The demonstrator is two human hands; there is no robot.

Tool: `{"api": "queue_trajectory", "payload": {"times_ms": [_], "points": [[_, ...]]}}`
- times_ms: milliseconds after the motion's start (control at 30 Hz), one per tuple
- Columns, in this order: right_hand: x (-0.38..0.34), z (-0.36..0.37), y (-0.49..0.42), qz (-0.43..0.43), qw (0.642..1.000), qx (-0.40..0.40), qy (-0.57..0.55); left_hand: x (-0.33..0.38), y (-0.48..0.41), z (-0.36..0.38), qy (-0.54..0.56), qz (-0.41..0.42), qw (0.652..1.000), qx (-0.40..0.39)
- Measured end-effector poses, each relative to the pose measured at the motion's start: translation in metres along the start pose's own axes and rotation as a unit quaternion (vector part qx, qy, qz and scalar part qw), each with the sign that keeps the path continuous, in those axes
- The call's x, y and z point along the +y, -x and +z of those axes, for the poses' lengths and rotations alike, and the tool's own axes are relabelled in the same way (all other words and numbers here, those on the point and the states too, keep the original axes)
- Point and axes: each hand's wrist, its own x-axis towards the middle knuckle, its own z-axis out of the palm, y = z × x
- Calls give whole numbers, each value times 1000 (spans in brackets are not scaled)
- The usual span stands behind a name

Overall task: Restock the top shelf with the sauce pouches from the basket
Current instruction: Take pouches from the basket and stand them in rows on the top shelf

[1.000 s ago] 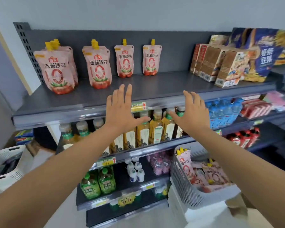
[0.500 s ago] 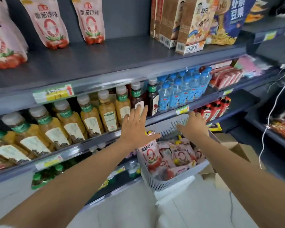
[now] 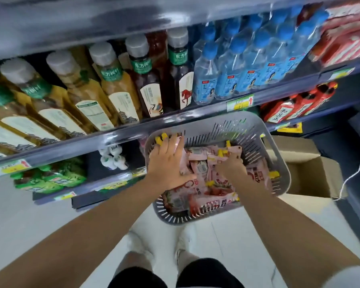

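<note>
A grey slotted basket (image 3: 220,123) sits low in front of the shelves, full of pink sauce pouches (image 3: 216,190) with yellow caps. Both my hands are down inside it. My left hand (image 3: 168,163) lies flat with fingers spread over pouches standing at the basket's rear left, thumb out to the right. At the rear right, my right hand (image 3: 231,163) has its fingers curled down among the pouches; whether they hold one is hidden. Only the blurred grey front edge of the top shelf (image 3: 92,23) shows along the top of the view.
Tea bottles (image 3: 112,86) and blue-capped water bottles (image 3: 247,65) fill the shelf just above the basket. Red packs (image 3: 299,104) and green bottles (image 3: 50,179) sit lower. An open cardboard box (image 3: 312,173) and a white cable (image 3: 353,175) are to the right. My feet stand below.
My view has tilted down from the top shelf to the basket. Both hands dropped from shelf height into the basket and now rest among the pouches.
</note>
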Motion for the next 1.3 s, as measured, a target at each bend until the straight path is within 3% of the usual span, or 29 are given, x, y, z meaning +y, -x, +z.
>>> {"api": "queue_trajectory", "payload": {"times_ms": [233, 467, 633, 800, 1000, 1133, 1300], "points": [[-3, 43, -31, 41, 996, -13, 76, 2, -4, 28, -6, -18, 1000, -20], [-12, 41, -50, 58, 988, -54, 134, 11, -2, 42, 16, -63, 996, -62], [-6, 42, -51, 98, 992, -42, 66, 23, 5, 44, 67, -133, 988, -43], [-2, 34, -50, 101, 995, -21, 4, 32, 6, 41, 270, -281, 920, -38], [-3, 3, -45, 36, 999, 39, 4, 45, -3, 50, 325, -339, 883, -23], [-3, -15, -40, -6, 1000, -3, -22, 55, -14, 60, 329, -362, 869, -75], [15, -7, -40, -5, 970, -104, -221, 65, -13, 80, 316, -343, 885, 8]]}}
